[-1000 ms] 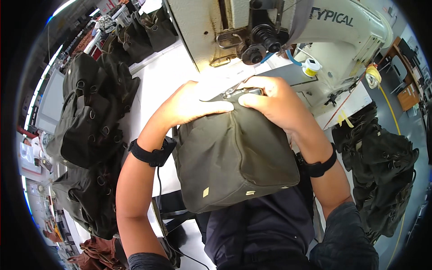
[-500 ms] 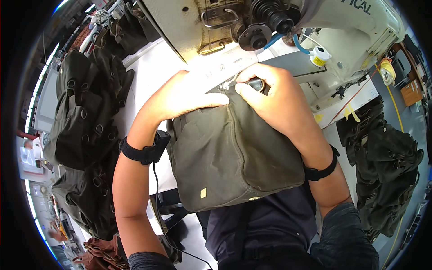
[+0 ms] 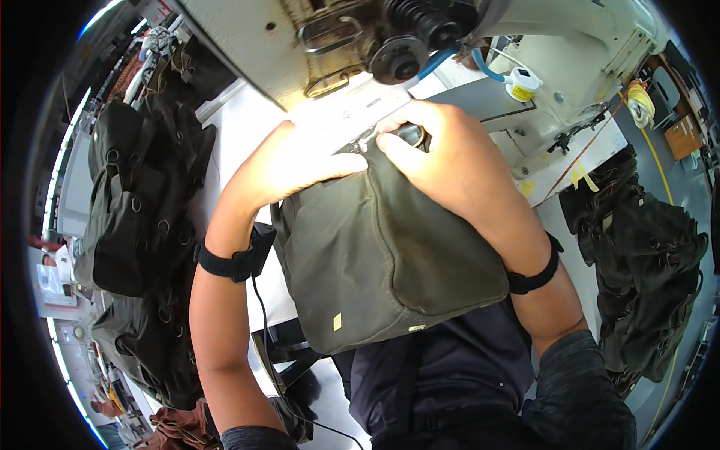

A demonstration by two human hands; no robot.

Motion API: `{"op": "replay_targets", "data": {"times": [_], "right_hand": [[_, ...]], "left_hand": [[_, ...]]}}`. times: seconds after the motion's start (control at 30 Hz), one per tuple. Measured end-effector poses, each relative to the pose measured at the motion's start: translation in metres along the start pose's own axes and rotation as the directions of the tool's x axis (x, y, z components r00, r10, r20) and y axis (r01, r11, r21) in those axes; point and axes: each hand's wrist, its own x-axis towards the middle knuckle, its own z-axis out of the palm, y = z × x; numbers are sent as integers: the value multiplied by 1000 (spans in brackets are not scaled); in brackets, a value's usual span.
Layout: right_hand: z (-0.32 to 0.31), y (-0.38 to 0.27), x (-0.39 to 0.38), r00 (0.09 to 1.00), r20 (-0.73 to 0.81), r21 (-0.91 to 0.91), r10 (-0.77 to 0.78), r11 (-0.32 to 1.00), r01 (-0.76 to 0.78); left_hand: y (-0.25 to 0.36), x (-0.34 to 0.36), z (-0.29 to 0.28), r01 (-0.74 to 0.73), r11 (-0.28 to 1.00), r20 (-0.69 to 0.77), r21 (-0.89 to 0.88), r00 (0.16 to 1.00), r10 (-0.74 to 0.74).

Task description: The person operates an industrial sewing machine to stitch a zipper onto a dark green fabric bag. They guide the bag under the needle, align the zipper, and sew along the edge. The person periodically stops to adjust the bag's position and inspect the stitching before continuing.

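Note:
A dark olive fabric bag [image 3: 337,255] hangs from the sewing machine's work area toward my lap, with a raised seam down its middle and a small pale tag near the lower left. My left hand [image 3: 300,165] holds the bag's upper edge, thumb lying across the cloth; glare and the machine head obscure its other fingers. Closed on the same edge near the seam, my right hand [image 3: 431,142] pinches the cloth between thumb and forefinger. A dark round piece with a metal rim [image 3: 412,135] shows beside those fingers. The needle area is washed out by bright light.
The sewing machine [image 3: 577,60] looms just above both hands, with a small white bottle [image 3: 522,84] on its bed. Piles of similar dark bags lie at left [image 3: 124,217] and right [image 3: 645,255]. A black cable [image 3: 262,307] runs from my left wristband.
The machine sits slightly further left and higher in the picture, as the view has shifted. Both hands keep their hold on the bag, which has barely moved.

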Motion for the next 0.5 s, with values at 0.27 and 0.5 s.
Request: {"op": "replay_targets", "data": {"times": [0.27,0.5], "right_hand": [[1,-5,-16,994,-58,48,91,995,-88],[23,1,-50,980,-12,479,200,861,-170]], "left_hand": [[-32,-11,-13,-56,978,163,202,986,23],[58,-2,-69,536,826,308,173,768,-562]]}}
